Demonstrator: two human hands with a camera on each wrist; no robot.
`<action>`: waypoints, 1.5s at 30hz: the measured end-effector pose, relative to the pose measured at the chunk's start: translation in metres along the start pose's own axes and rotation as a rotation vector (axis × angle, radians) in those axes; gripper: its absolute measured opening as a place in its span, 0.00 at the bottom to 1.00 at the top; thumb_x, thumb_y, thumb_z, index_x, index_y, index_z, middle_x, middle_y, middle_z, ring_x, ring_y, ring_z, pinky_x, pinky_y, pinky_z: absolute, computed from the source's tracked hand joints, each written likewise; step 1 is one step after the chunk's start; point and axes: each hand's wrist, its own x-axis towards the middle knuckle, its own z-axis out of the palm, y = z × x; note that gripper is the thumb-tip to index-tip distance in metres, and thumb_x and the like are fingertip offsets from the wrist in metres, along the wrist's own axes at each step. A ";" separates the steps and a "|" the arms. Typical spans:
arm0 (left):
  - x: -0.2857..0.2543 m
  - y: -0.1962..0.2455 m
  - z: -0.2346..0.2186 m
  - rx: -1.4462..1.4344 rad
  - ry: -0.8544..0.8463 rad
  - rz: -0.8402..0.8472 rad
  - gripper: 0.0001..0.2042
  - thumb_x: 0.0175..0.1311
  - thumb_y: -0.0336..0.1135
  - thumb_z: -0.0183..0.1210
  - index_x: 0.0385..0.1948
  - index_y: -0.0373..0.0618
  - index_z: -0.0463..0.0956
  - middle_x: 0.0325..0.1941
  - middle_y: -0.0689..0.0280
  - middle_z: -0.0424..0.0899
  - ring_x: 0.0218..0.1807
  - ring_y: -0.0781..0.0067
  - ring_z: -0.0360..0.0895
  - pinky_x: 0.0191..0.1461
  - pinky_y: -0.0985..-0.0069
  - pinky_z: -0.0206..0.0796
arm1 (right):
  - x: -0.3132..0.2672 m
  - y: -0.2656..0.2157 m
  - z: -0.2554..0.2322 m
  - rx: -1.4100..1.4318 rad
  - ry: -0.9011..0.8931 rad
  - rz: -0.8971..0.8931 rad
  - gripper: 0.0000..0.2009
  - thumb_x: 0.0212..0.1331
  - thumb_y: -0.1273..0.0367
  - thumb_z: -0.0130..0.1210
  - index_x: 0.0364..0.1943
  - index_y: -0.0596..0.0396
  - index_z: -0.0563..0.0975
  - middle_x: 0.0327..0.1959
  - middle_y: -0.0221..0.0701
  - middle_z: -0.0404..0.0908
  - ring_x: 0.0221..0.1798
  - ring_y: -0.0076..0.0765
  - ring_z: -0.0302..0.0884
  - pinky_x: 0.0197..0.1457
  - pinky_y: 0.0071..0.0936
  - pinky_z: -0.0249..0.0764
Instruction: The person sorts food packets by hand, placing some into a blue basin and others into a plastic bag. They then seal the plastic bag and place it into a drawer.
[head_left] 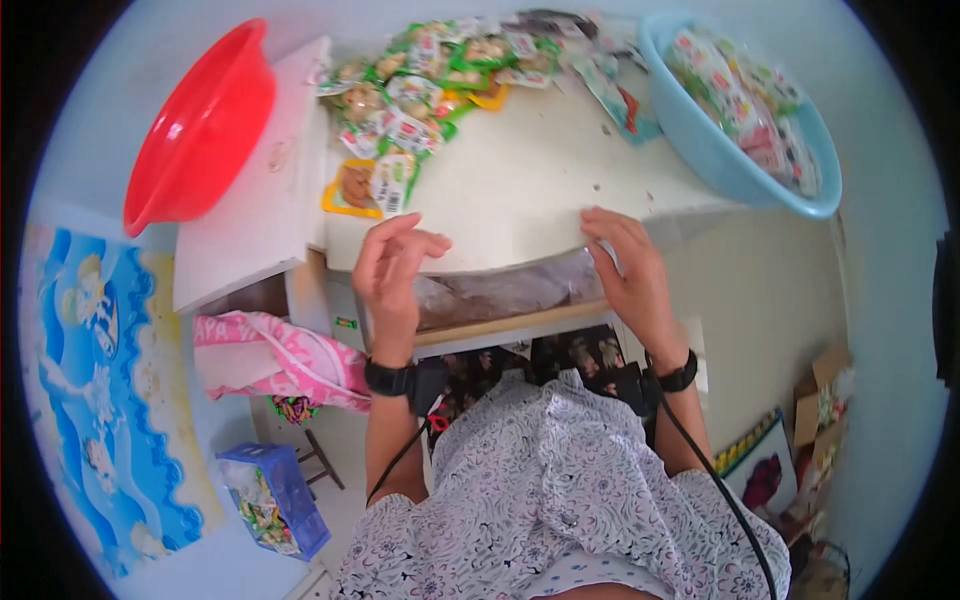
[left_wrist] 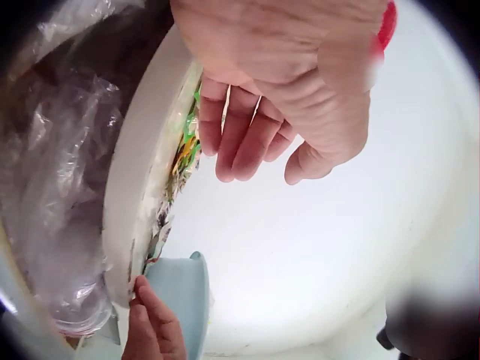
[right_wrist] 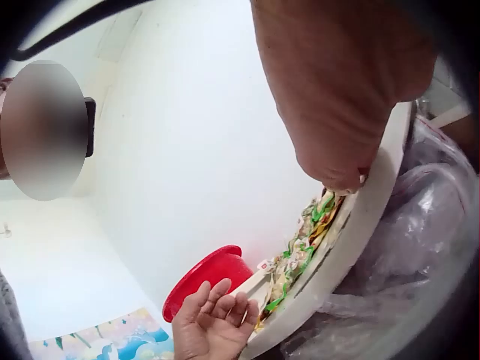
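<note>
On tabletop point(head_left: 500, 190), just beyond left fingers point(head_left: 393, 227) | snack packets point(head_left: 410, 92) | left: open | right fingers point(head_left: 612, 224): open

Upper left of the frame, there's the red basin point(head_left: 200, 130), tilted up on a white ledge point(head_left: 240, 235). Down the left side, a blue-and-yellow cartoon poster point(head_left: 110, 400) lights up the wall, and just right of it comes a pink-and-white cloth point(head_left: 275, 355), bunched below the ledge. Lower left, a blue crate point(head_left: 300, 500) carries small wrapped packets point(head_left: 262, 510), with a dark wooden frame point(head_left: 322, 460) right beside it. Into the centre, clear plastic bags point(head_left: 520, 290) fill the space under the counter's edge. Over at lower right, an open cardboard box point(head_left: 825, 375) sits near a pale panel point(head_left: 770, 470) bearing a dark red shape.
</note>
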 end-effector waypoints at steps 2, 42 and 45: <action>-0.019 0.008 -0.002 0.054 -0.009 -0.012 0.13 0.74 0.28 0.56 0.55 0.32 0.77 0.34 0.59 0.86 0.43 0.65 0.85 0.57 0.67 0.75 | -0.002 0.008 -0.001 0.087 0.021 -0.010 0.13 0.62 0.83 0.58 0.49 0.59 0.82 0.54 0.40 0.85 0.61 0.51 0.80 0.65 0.41 0.75; 0.033 0.094 0.001 -0.411 0.313 0.350 0.06 0.67 0.28 0.59 0.42 0.38 0.77 0.28 0.69 0.78 0.28 0.80 0.71 0.32 0.77 0.61 | 0.003 -0.034 0.004 0.286 0.163 0.123 0.07 0.66 0.76 0.61 0.47 0.57 0.82 0.44 0.37 0.86 0.48 0.39 0.84 0.49 0.32 0.78; -0.005 0.135 0.046 -0.100 -0.038 0.600 0.08 0.62 0.31 0.60 0.39 0.38 0.79 0.26 0.69 0.77 0.27 0.78 0.72 0.31 0.74 0.59 | 0.014 -0.054 0.014 0.619 -0.019 0.122 0.07 0.71 0.72 0.60 0.47 0.59 0.83 0.41 0.32 0.87 0.46 0.26 0.83 0.49 0.27 0.77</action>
